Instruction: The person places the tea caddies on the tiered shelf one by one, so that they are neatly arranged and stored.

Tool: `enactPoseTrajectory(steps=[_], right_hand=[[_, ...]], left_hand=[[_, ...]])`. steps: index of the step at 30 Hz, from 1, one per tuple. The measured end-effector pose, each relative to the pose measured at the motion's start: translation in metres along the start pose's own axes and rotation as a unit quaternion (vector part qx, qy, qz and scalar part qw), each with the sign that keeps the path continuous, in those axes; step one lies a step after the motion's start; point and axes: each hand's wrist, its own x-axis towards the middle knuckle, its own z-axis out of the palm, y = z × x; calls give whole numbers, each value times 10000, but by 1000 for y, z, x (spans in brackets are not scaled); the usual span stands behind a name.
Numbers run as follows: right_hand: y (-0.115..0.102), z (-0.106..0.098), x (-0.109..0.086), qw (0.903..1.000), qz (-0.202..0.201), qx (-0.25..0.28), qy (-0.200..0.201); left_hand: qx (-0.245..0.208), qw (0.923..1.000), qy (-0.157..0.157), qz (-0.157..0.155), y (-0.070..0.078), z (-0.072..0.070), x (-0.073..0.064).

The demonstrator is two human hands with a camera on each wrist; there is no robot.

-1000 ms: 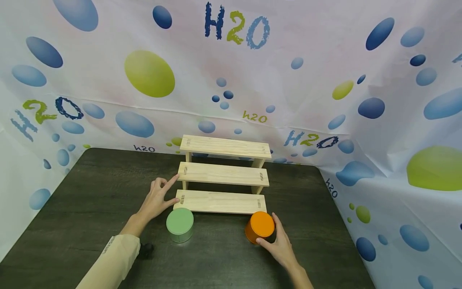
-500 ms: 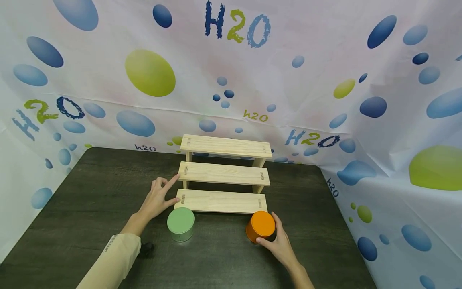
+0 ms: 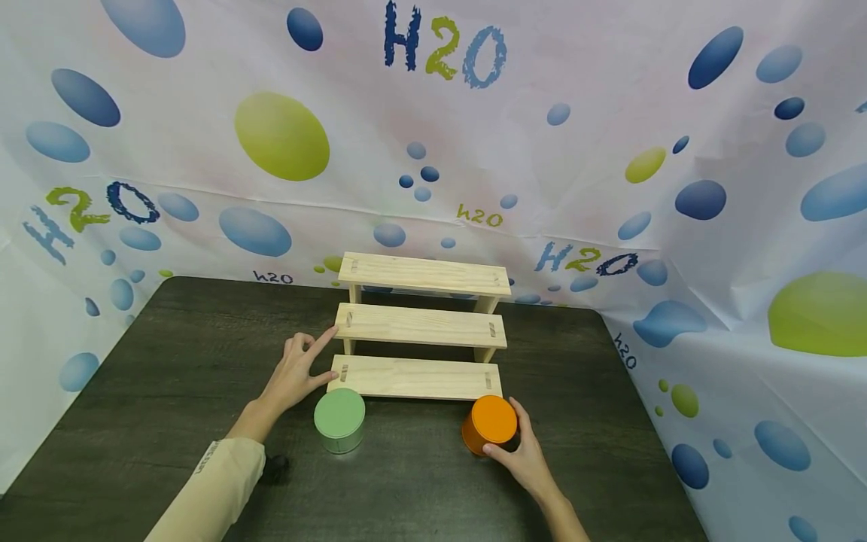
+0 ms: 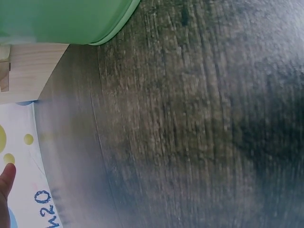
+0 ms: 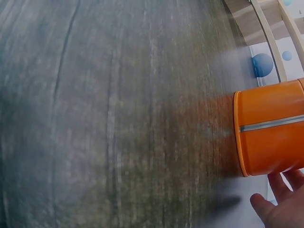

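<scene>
A three-tier wooden step shelf [image 3: 415, 378] stands on the dark table. My left hand [image 3: 291, 376] is at its left end, the index fingertip on the middle tier's edge and the thumb tip on the lowest tier. Just below the thumb is a round green tin [image 3: 339, 423], with its lid facing up. My right hand [image 3: 528, 459] holds an orange tin [image 3: 492, 425] from the right, thumb in front and fingers behind. The right wrist view shows fingers [image 5: 279, 187] against the tin's side. The left wrist view catches one fingertip [image 4: 7, 176] and the green tin [image 4: 61, 21].
A small dark object [image 3: 276, 468] lies beside the left sleeve [image 3: 213, 489], partly hidden. Behind the table [image 3: 169, 354] hangs a white backdrop [image 3: 596, 68] printed with blue and green ovals. It meets the table's rear and right edges.
</scene>
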Motion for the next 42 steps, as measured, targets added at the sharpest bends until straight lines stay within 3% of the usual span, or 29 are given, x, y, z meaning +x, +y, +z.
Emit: enactPoseTrajectory(steps=[12, 23, 42], right_hand=[[2, 0, -1, 9996, -47, 284, -28], [9, 1, -1, 9994, -63, 347, 69], [8, -1, -1, 9957, -250, 889, -8]], left_hand=[[19, 9999, 43, 137, -2, 0, 0], [61, 10000, -38, 52, -2, 0, 0], [75, 9999, -76, 58, -2, 0, 1]])
